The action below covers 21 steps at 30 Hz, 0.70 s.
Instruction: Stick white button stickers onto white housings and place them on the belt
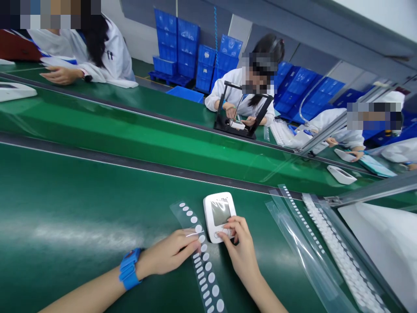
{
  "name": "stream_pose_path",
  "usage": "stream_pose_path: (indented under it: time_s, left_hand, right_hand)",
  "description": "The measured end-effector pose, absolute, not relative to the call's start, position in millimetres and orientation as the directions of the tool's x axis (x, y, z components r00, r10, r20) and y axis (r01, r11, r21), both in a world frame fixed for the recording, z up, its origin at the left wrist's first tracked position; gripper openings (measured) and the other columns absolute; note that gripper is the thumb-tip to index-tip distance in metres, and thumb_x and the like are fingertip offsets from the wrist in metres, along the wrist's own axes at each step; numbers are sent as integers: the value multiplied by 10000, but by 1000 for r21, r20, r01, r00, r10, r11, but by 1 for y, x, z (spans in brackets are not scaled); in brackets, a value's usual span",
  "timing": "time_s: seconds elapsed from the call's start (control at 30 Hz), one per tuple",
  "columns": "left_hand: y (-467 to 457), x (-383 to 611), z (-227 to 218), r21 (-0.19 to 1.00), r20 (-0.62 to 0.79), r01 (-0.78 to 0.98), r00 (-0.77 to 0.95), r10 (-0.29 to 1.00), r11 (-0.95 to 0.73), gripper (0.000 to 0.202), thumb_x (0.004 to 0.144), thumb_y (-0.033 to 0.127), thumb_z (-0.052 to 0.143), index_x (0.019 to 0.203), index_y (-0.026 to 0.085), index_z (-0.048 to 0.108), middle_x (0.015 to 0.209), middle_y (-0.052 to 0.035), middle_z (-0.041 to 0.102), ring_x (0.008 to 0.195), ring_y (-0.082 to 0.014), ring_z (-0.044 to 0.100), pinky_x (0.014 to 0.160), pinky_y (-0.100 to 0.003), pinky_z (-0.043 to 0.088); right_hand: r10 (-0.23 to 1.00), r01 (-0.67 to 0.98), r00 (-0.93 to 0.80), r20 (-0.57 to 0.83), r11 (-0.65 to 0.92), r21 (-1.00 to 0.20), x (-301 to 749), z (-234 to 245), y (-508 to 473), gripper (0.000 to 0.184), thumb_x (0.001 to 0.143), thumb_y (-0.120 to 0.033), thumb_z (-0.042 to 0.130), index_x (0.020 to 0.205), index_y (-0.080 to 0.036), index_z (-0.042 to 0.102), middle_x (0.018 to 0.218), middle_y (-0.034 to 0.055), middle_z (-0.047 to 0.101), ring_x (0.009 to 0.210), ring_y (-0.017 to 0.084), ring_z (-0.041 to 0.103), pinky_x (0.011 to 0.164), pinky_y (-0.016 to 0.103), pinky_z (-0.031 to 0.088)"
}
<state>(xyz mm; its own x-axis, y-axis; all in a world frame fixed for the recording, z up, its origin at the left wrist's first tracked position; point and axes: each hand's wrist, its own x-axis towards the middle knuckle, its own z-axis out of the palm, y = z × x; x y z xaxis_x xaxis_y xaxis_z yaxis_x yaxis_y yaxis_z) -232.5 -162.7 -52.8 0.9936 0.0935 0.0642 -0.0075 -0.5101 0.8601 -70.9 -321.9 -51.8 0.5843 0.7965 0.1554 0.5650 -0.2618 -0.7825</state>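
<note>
A clear strip with rows of white round and oval stickers (211,277) lies slantwise on the green bench. My left hand (172,251), with a blue wristband, is closed on the strip's left edge, thumb and fingers pinched together. Just right of the strip lies a white monitor (208,217) with a grey screen, face up. My right hand (240,243) is at its lower right, thumb and curled fingertips close together on its front by the round buttons. Whatever may be between those fingertips is too small to make out.
Clear plastic strips (299,243) and a sticker sheet (342,256) lie on the right, beside a white sheet (384,243). Beyond the bench edge runs a green conveyor (156,148) carrying a white device (341,174). Co-workers sit opposite, one behind a black frame (241,129).
</note>
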Motion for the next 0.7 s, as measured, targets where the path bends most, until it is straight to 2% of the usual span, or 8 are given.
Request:
stream_pose_path:
  time_s: [0.2, 0.3, 0.37, 0.43, 0.53, 0.7]
  left_hand:
    - [-171, -232, -46, 916, -63, 124, 983, 170, -382, 476, 1014, 403, 258, 809, 197, 634, 753, -9, 626, 740, -169, 583, 792, -282, 436]
    - [-179, -228, -50, 973, -174, 200, 962, 210, -111, 501, 980, 521, 297, 812, 178, 621, 689, -3, 625, 595, -141, 572, 662, -269, 487]
    - [-184, -225, -56, 969, -236, 214, 948, 213, 123, 505, 934, 591, 370, 827, 161, 611, 729, -14, 642, 593, -140, 606, 617, -262, 519]
    - [-188, -223, -61, 932, -281, 210, 934, 220, 296, 501, 881, 622, 469, 843, 146, 620, 785, -28, 657, 690, -166, 658, 682, -289, 555]
    - [-190, -222, -65, 858, -349, 217, 911, 220, 465, 502, 817, 624, 582, 843, 128, 651, 828, -53, 691, 808, -206, 688, 808, -349, 559]
    - [-190, -223, -59, 764, -336, 157, 925, 179, 626, 458, 851, 544, 608, 920, 103, 710, 935, -110, 732, 978, -253, 668, 982, -425, 484]
  right_hand:
    - [802, 593, 573, 172, -260, -762, -68, -49, -320, 35, 848, -224, 621, 859, -192, 609, 1063, 82, 521, 763, 166, 551, 622, 276, 474]
    - [794, 581, 567, 218, -198, -789, -73, -46, -323, 43, 876, -213, 590, 844, -197, 615, 1020, 73, 541, 783, 167, 571, 641, 272, 487]
    - [807, 602, 518, 283, -109, -791, -80, -46, -326, 80, 894, -187, 565, 845, -201, 626, 996, 70, 551, 843, 177, 591, 704, 282, 502]
    - [841, 649, 420, 341, -15, -761, -89, -47, -329, 96, 891, -154, 568, 872, -209, 645, 1015, 75, 557, 885, 184, 598, 758, 297, 509]
    - [870, 704, 314, 380, 55, -708, -101, -51, -331, 151, 873, -107, 580, 918, -225, 662, 1042, 81, 569, 888, 186, 597, 764, 310, 517]
    - [811, 692, 373, 450, 80, -718, -106, -54, -329, 195, 863, -67, 590, 927, -229, 679, 1021, 78, 570, 864, 170, 603, 748, 293, 523]
